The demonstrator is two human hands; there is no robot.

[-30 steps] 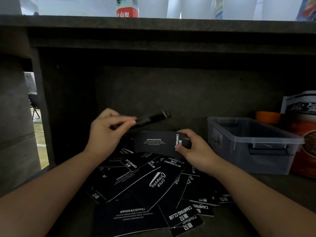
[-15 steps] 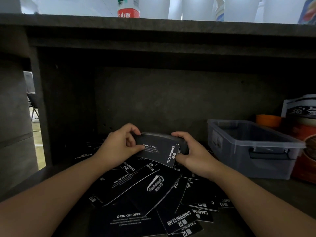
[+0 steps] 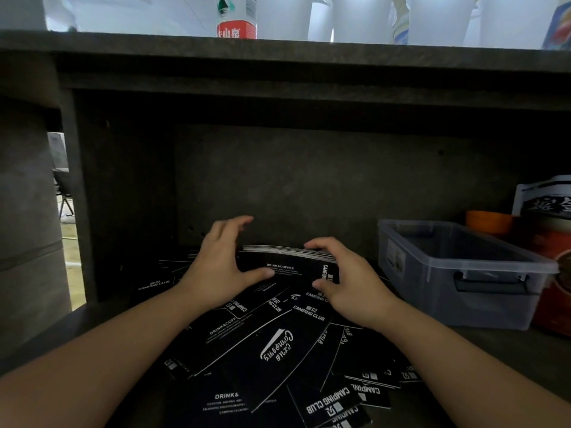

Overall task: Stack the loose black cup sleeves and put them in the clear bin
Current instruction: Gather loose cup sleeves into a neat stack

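both hands (image 3: 221, 267) (image 3: 346, 282) lowered one sleeve stack (image 3: 287, 268) onto the loose pile (image 3: 278, 350); fingers grasping its ends.

A dark stone-look shelf (image 3: 278, 57) ran across the top of the frame, and its back wall (image 3: 293, 180) filled the centre. Above it, at upper centre, stood a bottle with a red label (image 3: 236, 26) among white cups (image 3: 355, 17). At the right edge sat an orange lid (image 3: 488, 222), a red-orange container (image 3: 553, 288) and a black-and-white printed package (image 3: 547, 199).
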